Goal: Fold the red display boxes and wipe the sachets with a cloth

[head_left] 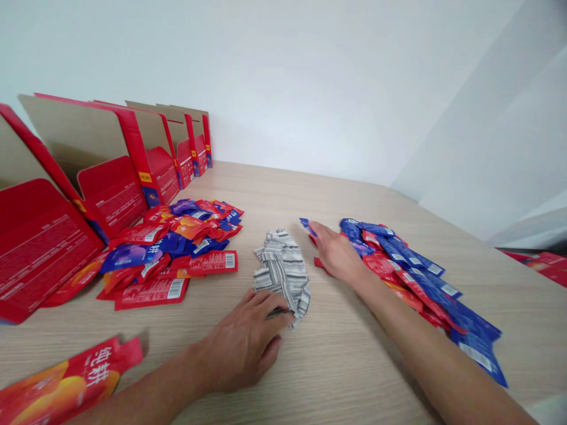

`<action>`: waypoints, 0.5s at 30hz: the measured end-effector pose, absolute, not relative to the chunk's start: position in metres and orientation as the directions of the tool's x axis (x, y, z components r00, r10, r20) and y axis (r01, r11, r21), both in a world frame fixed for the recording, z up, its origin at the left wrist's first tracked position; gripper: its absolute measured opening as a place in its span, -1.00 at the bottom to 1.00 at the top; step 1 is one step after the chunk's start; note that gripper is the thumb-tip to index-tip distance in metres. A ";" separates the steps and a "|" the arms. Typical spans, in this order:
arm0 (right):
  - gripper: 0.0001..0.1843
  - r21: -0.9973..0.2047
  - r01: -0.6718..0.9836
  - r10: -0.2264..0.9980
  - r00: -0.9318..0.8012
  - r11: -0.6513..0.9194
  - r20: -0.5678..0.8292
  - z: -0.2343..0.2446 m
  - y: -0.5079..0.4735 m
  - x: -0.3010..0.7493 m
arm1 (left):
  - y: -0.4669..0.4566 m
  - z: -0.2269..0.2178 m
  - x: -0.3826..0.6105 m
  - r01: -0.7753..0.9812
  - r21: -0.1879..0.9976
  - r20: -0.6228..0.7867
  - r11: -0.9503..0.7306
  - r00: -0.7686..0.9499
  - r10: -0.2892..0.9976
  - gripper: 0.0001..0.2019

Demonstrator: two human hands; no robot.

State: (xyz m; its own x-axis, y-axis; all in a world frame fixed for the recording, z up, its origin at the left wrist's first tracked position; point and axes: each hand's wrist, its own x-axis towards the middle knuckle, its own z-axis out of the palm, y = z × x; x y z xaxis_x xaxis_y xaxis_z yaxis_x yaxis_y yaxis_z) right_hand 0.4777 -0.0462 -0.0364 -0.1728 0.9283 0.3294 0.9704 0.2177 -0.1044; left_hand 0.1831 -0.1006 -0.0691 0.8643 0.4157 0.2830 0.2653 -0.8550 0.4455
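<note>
Left hand (245,345): nearest, fingers curled, pinching the near edge of the striped cloth (283,268), which lies crumpled mid-table.
Right hand (336,251): beyond it, flat and open on the right packet pile (420,277).
Risk: the forearm lies along that pile, so a sideways sweep could scatter packets.
Surface: pale wood-grain table (345,366).
Room: open red boxes (110,171) far left, bare white wall behind.

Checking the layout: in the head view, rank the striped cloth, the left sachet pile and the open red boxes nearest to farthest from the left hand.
1. striped cloth, touching the left hand, just ahead.
2. left sachet pile, ahead on the left.
3. open red boxes, behind that pile, far left.
</note>
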 end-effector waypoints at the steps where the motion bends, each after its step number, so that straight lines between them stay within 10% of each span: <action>1: -0.39 -0.155 0.944 0.908 -0.223 0.292 0.354 -0.043 -0.051 0.464 | -0.101 -0.069 0.183 0.269 0.445 0.284 -0.854 0.862 0.419 -0.63; 15: -0.17 -0.421 0.810 0.902 -0.429 0.408 0.049 -0.055 -0.080 0.406 | -0.102 -0.069 0.183 0.272 0.473 0.260 -0.838 0.865 0.428 -0.60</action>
State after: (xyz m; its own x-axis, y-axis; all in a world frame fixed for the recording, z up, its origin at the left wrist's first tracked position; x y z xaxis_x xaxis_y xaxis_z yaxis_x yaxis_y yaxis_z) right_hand 0.4061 -0.0799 -0.0555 -0.4292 0.9019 0.0490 0.8099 0.4084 -0.4211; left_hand 0.1834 -0.1015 -0.0691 0.8653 0.4283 0.2604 0.2722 -0.8377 0.4734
